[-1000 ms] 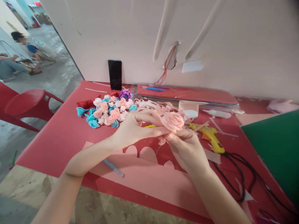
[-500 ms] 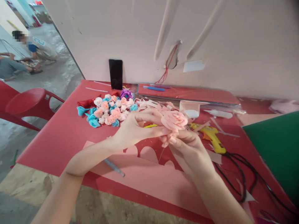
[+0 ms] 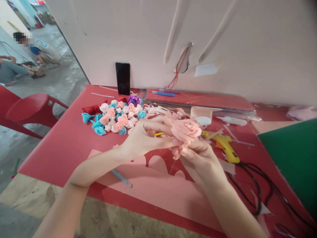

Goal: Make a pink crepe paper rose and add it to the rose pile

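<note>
A pink paper rose point(image 3: 186, 130) is held up over the table between both hands. My left hand point(image 3: 146, 135) is closed on the left side of its petals, thumb below and fingers behind. Under the bloom, my right hand point(image 3: 198, 157) pinches the rose's base, where small pink bits show between the fingers. A thin strand hangs from there. Below the hands lies a pink sheet point(image 3: 148, 188) with rounded cut-outs along its far edge, and a grey pen point(image 3: 121, 178) rests on it. A yellow glue gun point(image 3: 226, 147) lies right of my right hand.
Several small paper roses point(image 3: 119, 119) in pink, white and blue are heaped at the left. A phone point(image 3: 123, 78) leans on the white panel point(image 3: 148, 39). Black cable point(image 3: 259, 188) loops at the right beside a green board point(image 3: 292, 155). Two people sit on the floor far left.
The rose has tilted, so its face turns more to the right and its petals show more from the side. Both hands keep their hold, nearly in place.
</note>
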### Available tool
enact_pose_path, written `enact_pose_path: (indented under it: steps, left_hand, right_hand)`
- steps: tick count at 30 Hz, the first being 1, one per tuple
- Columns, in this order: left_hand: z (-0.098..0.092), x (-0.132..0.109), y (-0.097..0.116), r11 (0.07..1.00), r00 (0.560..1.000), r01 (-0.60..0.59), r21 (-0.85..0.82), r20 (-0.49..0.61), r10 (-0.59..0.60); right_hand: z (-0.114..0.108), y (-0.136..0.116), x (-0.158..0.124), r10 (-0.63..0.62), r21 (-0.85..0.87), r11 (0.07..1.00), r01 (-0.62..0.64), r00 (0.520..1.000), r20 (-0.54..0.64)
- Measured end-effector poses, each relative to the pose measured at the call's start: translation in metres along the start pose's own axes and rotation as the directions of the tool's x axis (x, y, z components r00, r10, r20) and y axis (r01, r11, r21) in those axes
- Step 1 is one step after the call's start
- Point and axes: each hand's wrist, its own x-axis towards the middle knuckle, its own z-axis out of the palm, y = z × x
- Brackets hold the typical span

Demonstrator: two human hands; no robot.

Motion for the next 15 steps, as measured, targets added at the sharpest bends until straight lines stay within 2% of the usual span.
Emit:
enact_pose_path:
  steps: [5, 11, 15]
  left_hand:
    - [0.0027, -0.0009, 0.0025, 0.996, 0.998, 0.061, -0.07, -0.003, -0.061]
    - [0.0008, -0.0025, 0.0013, 0.99, 0.993, 0.076, -0.115, 0.1, -0.064]
    - [0.0004, -0.0017, 0.0023, 0.992, 0.995, 0.073, -0.107, 0.081, -0.064]
  right_hand:
    - [0.0009, -0.0003, 0.0008, 0.006, 0.075, 0.997, -0.011, 0.998, 0.058]
    - [0.0037, -0.0009, 0.0025, 0.032, 0.121, 0.992, -0.045, 0.994, 0.105]
    - [0.0028, -0.0013, 0.0026, 0.041, 0.105, 0.993, -0.052, 0.994, 0.101]
